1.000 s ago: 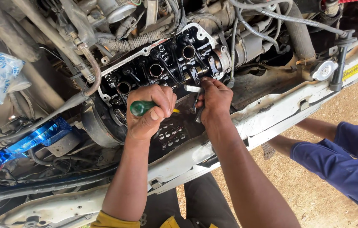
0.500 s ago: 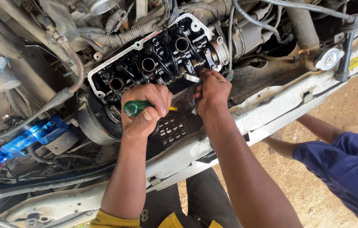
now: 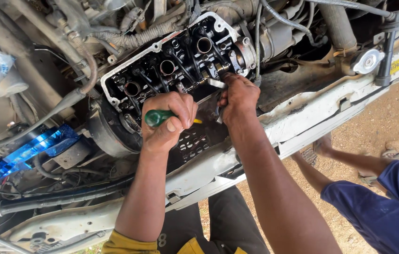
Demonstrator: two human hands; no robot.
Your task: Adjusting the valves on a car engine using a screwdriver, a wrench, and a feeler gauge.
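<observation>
- Left hand [image 3: 169, 120] is wrapped tight round a green-handled screwdriver [image 3: 158, 117], grip clamped on the handle, just in front of the open engine head [image 3: 176, 61].
- Right hand [image 3: 239, 96] sits at the head's near right edge, fingers pinched together on a small flat metal strip [image 3: 216, 83] that pokes in toward the valve gear.
- The two hands are close, side by side, above the white front panel [image 3: 303, 127].
- Another person in blue [image 3: 383, 207] stands on the sandy ground at right.
</observation>
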